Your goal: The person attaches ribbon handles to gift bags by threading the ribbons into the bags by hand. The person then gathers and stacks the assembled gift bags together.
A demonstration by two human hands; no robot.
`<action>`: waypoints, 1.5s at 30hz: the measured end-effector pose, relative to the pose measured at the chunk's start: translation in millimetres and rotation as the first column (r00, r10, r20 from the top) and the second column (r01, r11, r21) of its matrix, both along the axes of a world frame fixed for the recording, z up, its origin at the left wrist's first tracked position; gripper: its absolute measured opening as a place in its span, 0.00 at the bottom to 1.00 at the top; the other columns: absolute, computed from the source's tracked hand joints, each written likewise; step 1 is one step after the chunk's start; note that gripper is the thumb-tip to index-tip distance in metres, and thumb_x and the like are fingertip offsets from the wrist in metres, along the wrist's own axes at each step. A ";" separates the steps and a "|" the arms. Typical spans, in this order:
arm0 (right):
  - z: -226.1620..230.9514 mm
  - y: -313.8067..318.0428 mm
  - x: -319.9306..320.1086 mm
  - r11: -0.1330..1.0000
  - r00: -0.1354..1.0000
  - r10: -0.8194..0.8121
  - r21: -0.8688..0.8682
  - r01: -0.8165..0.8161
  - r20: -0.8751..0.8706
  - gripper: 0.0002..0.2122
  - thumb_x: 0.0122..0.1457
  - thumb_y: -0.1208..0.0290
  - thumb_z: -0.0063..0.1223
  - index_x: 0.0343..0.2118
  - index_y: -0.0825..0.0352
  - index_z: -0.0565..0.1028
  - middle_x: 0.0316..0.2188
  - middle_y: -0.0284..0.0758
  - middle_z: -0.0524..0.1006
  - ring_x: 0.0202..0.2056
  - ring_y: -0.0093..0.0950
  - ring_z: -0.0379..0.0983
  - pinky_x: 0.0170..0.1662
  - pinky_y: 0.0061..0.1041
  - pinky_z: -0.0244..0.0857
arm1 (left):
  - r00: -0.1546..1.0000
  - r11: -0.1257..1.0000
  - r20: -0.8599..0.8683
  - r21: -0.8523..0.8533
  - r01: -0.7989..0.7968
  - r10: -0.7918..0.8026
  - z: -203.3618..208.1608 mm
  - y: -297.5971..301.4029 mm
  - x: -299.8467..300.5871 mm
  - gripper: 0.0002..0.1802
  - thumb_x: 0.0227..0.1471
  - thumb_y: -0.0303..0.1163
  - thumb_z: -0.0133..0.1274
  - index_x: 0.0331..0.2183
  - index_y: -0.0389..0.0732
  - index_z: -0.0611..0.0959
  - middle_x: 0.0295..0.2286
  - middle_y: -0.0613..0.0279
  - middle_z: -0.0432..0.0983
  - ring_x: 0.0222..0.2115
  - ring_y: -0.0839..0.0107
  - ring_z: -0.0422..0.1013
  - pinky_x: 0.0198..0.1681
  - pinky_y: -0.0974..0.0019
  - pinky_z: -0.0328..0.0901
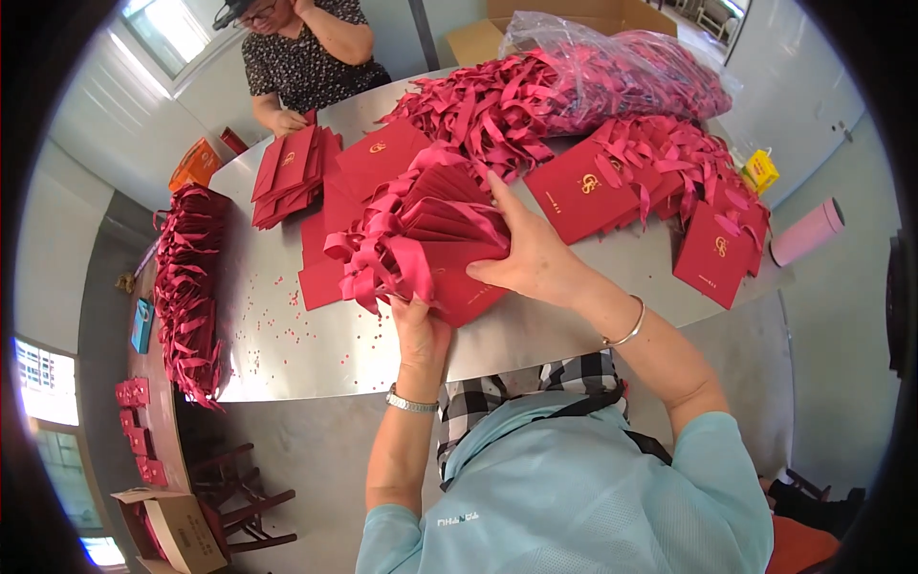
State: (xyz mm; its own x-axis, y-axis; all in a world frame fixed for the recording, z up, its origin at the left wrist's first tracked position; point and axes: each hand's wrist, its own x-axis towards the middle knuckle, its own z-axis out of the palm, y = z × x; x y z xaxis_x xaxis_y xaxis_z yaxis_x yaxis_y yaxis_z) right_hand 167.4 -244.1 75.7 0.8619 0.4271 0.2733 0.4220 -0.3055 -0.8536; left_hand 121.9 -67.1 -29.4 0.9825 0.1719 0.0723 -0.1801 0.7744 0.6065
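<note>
A thick bundle of red paper gift bags with pink-red ribbon handles is held between my two hands over the near side of the metal table. My left hand grips it from below at the near end, the fingers partly hidden by ribbons. Against the right side presses my right hand, thumb and fingers spread around the bags' edges. The bags' folded edges fan out upward, and the ribbons hang loose to the left. Beneath and beyond the bundle lie more flat red bags.
A large heap of ribbons and a plastic sack cover the far side. More bags lie at right, near a pink tumbler. A ribboned row stands left. Across the table a person handles bags.
</note>
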 end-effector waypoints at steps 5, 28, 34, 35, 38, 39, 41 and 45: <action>34.4 -4.1 -2.4 0.977 0.965 0.013 -0.207 0.043 0.263 0.34 0.41 0.68 0.61 0.54 0.73 0.65 0.42 0.49 0.75 0.43 0.44 0.73 0.47 0.37 0.67 | 0.989 0.980 0.145 0.198 -0.019 -0.010 1.6 -4.7 -0.6 0.32 0.47 0.32 0.63 0.53 0.40 0.69 0.48 0.63 0.71 0.48 0.68 0.68 0.56 0.62 0.62; 27.6 -19.1 -5.2 0.763 0.962 0.182 -0.646 -0.007 0.204 0.44 0.39 0.63 0.68 0.59 0.71 0.57 0.50 0.47 0.68 0.50 0.45 0.67 0.53 0.40 0.62 | 0.993 0.975 0.031 -0.187 0.120 -0.117 66.0 -0.9 -22.7 0.37 0.64 0.49 0.36 0.63 0.34 0.51 0.61 0.51 0.53 0.60 0.62 0.54 0.62 0.60 0.52; 25.0 -19.6 -3.6 0.779 0.963 0.196 -0.625 -0.039 0.184 0.42 0.39 0.64 0.68 0.58 0.72 0.58 0.49 0.47 0.68 0.50 0.45 0.67 0.53 0.40 0.62 | 0.996 0.761 -0.067 0.648 0.005 0.051 81.2 1.4 38.5 0.45 0.60 0.64 0.26 0.64 0.37 0.50 0.63 0.52 0.46 0.64 0.66 0.45 0.65 0.64 0.39; 25.1 -19.6 -2.0 0.780 0.963 0.193 -0.625 -0.035 0.187 0.42 0.39 0.64 0.68 0.58 0.72 0.58 0.49 0.47 0.68 0.50 0.45 0.67 0.53 0.40 0.62 | 0.998 0.679 -0.042 0.731 0.069 -0.055 76.1 4.2 43.4 0.44 0.60 0.63 0.25 0.64 0.38 0.51 0.63 0.52 0.47 0.64 0.65 0.43 0.65 0.63 0.41; 22.3 -20.3 4.8 0.792 0.956 0.191 -0.610 -0.018 0.221 0.41 0.40 0.65 0.67 0.57 0.72 0.58 0.48 0.47 0.69 0.49 0.45 0.67 0.51 0.40 0.64 | 0.993 0.679 -0.063 0.725 0.115 -0.101 88.6 -7.7 38.6 0.47 0.58 0.66 0.22 0.62 0.35 0.55 0.62 0.53 0.52 0.62 0.65 0.49 0.65 0.66 0.42; 22.1 -19.7 7.9 0.781 0.948 0.228 -0.623 -0.041 0.222 0.39 0.41 0.66 0.67 0.57 0.72 0.59 0.47 0.47 0.69 0.48 0.45 0.68 0.51 0.39 0.64 | 0.993 0.715 -0.051 0.690 0.114 -0.109 81.2 -3.5 41.5 0.48 0.58 0.67 0.23 0.62 0.35 0.55 0.62 0.52 0.52 0.62 0.65 0.50 0.64 0.65 0.43; 22.5 -18.9 9.8 0.765 0.935 0.277 -0.639 -0.075 0.221 0.38 0.41 0.67 0.66 0.56 0.72 0.60 0.46 0.47 0.70 0.47 0.45 0.68 0.50 0.39 0.65 | 0.995 0.761 0.005 0.645 0.069 -0.095 73.2 4.1 43.4 0.50 0.56 0.68 0.22 0.63 0.35 0.52 0.61 0.50 0.52 0.61 0.64 0.51 0.64 0.62 0.45; 17.6 -20.0 11.7 0.767 0.910 0.298 -0.640 -0.047 0.290 0.31 0.43 0.70 0.65 0.50 0.72 0.63 0.41 0.45 0.72 0.43 0.43 0.71 0.45 0.38 0.67 | 0.971 0.491 0.214 0.861 -0.135 -0.109 99.4 7.5 18.3 0.55 0.43 0.55 0.62 0.62 0.34 0.56 0.60 0.48 0.55 0.62 0.59 0.51 0.63 0.58 0.47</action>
State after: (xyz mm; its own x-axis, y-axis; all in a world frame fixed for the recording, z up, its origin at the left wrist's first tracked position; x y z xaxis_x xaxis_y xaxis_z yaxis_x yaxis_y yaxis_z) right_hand 179.1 -264.1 93.3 0.6509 0.7396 0.1713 0.7507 -0.5937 -0.2897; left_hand 140.2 -59.5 70.1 0.9161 -0.0850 0.3919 -0.4000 -0.1249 0.9080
